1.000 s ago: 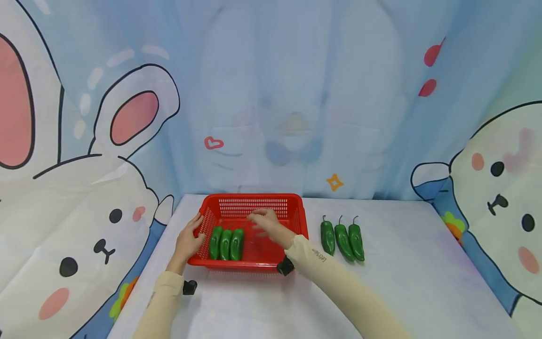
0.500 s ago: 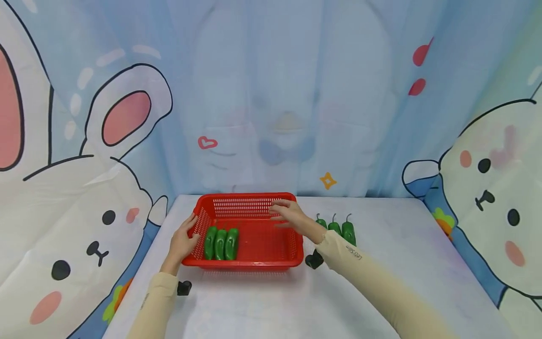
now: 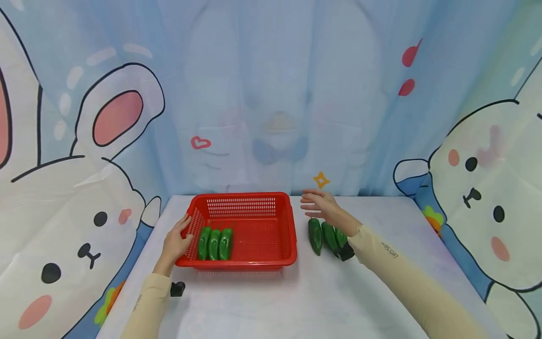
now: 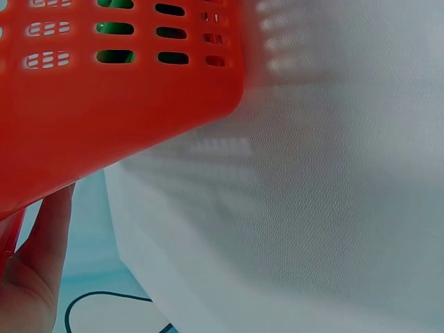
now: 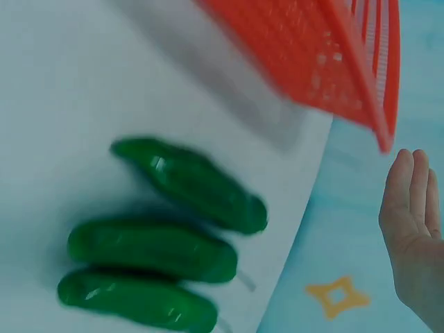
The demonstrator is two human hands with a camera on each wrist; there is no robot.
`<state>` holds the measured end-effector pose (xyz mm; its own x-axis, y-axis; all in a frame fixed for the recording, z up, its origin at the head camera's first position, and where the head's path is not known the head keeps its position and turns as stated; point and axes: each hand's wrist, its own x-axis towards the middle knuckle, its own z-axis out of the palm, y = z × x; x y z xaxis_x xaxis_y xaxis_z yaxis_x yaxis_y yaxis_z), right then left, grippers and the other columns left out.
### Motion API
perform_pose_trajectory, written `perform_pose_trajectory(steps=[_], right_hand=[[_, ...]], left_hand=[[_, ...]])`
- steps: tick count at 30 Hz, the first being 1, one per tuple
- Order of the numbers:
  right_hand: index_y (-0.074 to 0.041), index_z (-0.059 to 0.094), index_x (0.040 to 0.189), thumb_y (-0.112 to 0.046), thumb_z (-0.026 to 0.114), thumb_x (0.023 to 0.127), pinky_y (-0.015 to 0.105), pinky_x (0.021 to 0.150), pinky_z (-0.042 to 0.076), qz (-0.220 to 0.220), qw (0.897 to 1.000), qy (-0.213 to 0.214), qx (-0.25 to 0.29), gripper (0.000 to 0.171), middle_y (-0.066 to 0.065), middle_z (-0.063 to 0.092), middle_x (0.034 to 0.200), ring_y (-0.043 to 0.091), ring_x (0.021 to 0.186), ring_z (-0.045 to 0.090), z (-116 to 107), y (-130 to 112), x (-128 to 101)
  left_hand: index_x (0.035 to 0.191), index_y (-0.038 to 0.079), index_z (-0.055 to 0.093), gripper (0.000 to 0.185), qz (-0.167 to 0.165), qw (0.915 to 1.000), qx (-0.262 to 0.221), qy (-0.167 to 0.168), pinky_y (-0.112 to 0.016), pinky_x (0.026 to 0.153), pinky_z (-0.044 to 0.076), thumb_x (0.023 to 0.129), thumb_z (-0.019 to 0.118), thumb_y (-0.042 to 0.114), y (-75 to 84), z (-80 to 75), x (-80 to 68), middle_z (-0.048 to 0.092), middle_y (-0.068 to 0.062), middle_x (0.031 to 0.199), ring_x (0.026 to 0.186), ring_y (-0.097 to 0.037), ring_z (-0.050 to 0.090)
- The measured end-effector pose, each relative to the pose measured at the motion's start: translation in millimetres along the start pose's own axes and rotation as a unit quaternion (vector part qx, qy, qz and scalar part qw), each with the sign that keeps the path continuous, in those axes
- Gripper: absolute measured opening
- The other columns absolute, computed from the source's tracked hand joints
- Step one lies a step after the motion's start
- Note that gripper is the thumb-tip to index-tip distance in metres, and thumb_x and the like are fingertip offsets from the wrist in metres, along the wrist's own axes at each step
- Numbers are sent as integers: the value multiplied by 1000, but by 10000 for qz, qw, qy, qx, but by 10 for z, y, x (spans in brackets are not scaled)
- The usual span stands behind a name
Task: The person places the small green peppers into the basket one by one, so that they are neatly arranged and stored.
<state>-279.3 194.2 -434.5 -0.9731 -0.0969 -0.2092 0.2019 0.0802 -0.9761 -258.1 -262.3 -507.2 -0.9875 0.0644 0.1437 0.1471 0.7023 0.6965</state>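
In the head view my left hand (image 3: 174, 242) holds the left rim of a red plastic basket (image 3: 262, 262). The left wrist view shows part of this hand (image 4: 38, 277) beside the basket's outer wall (image 4: 139, 104). Inside the basket, three green chili peppers (image 3: 214, 245) lie side by side at the left. My right hand (image 3: 328, 209) hovers with extended fingers above three more green chili peppers (image 3: 315, 236) on the table, right of the basket. It touches none of them; its wrist partly hides two. The right wrist view shows these chili peppers (image 5: 152, 250) below the hand (image 5: 413, 229).
A white cloth covers the table (image 3: 237, 306). Behind it hangs a light blue curtain (image 3: 271, 94) with cartoon rabbits printed at the sides. A black wrist camera (image 3: 178, 288) is strapped to the left wrist.
My right hand has moved from over the inside of the basket to the right, out above the chili peppers on the table. The left hand stays at the basket's rim. The view has shifted slightly.
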Motion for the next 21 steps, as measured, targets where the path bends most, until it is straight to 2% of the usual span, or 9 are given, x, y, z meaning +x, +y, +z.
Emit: perform_pose_trajectory(steps=[8, 12, 17, 21], right_hand=[[-2, 34, 152, -27, 49, 103, 50, 104, 40, 146, 9984, 480, 257, 58, 27, 40, 150, 41, 133, 46, -411, 210, -110], [-1, 32, 153, -27, 48, 103, 51, 104, 39, 95, 9979, 628, 137, 58, 27, 37, 151, 41, 134, 44, -572, 297, -160], [2, 33, 151, -26, 50, 102, 48, 101, 43, 4, 9944, 983, -388, 59, 29, 39, 149, 43, 132, 46, -756, 420, -252], [2, 37, 149, -27, 56, 99, 46, 99, 46, 178, 9882, 1404, -592, 61, 27, 43, 147, 42, 130, 48, -889, 537, -287]], left_hand=[[151, 0, 37, 62, -57, 10000, -49, -44, -52, 105, 38, 90, 50, -1, 15, 14, -21, 27, -12, 161, 145, -37, 26], [151, 1, 37, 62, -7, 10000, -56, -48, -49, 101, 40, 90, 51, -1, 1, 11, -28, 27, -12, 161, 145, -38, 26], [149, -1, 39, 62, 116, 9999, -44, 22, -46, 90, 40, 89, 52, -2, -5, 10, -26, 29, -14, 160, 143, -38, 28], [149, -2, 39, 62, 142, 9999, -32, 12, -48, 94, 40, 89, 52, -1, 6, 11, -14, 29, -15, 159, 143, -39, 28]])
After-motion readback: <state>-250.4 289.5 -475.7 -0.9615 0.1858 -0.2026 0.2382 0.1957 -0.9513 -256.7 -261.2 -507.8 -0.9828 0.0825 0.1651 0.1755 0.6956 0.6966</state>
